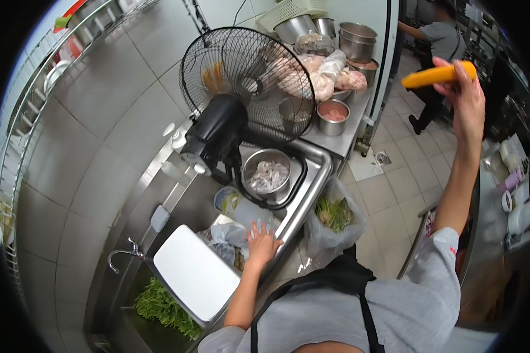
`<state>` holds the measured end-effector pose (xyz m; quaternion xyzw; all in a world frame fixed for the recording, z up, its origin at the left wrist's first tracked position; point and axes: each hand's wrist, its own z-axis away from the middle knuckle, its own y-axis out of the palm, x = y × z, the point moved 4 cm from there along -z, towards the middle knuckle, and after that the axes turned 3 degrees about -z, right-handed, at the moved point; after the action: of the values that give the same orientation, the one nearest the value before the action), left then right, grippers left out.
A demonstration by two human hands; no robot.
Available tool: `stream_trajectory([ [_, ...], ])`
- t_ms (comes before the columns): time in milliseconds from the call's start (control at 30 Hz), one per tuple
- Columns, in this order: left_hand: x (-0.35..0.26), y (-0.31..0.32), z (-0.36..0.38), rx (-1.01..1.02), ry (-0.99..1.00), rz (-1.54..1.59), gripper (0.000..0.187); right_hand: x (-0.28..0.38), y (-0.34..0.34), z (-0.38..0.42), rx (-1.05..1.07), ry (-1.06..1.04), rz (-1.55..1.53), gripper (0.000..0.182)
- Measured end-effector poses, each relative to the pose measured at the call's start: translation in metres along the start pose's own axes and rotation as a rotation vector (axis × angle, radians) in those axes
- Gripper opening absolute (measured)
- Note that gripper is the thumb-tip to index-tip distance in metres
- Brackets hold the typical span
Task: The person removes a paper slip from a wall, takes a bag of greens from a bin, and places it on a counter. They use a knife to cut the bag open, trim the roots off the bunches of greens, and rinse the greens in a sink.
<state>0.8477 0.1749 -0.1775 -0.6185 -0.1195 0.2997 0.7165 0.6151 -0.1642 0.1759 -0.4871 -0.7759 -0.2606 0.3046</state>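
My right hand (462,91) is raised out to the right, over the floor. Its fingers are closed round an orange, tapered carrot (430,76), whose narrower end points left. Low at the sink's edge, my left hand (262,244) has its fingers spread, palm down. Those fingers are over or touching a clear plastic bag (229,234); exact contact is hard to make out. Just beyond lies a round tub (227,200) with green pieces in it. A white cutting board (197,272) lies across the sink, left of my left forearm.
A black fan (218,126) stands over the counter, near a metal pot (267,172) of sliced pieces. Raw meat (321,82) and a pot of mince (333,115) sit farther back. Leafy greens (162,309) lie in the sink. A bag of greens (335,217) hangs right. Another person (441,47) stands beyond.
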Motion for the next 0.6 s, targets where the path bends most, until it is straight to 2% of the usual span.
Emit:
stream_trajectory([
  [133, -0.02, 0.013, -0.016, 0.009, -0.135, 0.031, 0.046, -0.07, 0.036, -0.093, 0.071, -0.077, -0.264, 0.027],
  [167, -0.025, 0.017, -0.017, -0.007, -0.171, -0.047, 0.046, -0.092, 0.052, -0.116, 0.101, -0.084, -0.324, 0.027],
  [200, -0.034, 0.012, -0.017, 0.026, -0.283, 0.026, 0.045, -0.114, 0.073, -0.139, 0.136, -0.062, -0.407, 0.027],
  [267, -0.042, 0.023, -0.016, -0.042, -0.375, -0.042, 0.048, -0.167, 0.124, -0.171, 0.183, -0.009, -0.571, 0.026],
  [367, -0.052, 0.044, -0.013, -0.111, -0.468, -0.274, 0.052, -0.249, 0.21, -0.213, 0.175, 0.109, -0.737, 0.028],
  [467, -0.064, 0.043, -0.011, -0.188, -0.563, -0.285, 0.052, -0.324, 0.291, -0.229, 0.011, 0.292, -0.7, 0.034],
  [600, -0.075, 0.034, -0.012, -0.178, -0.697, -0.271, 0.052, -0.392, 0.377, -0.253, 0.088, 0.337, -0.557, 0.035],
])
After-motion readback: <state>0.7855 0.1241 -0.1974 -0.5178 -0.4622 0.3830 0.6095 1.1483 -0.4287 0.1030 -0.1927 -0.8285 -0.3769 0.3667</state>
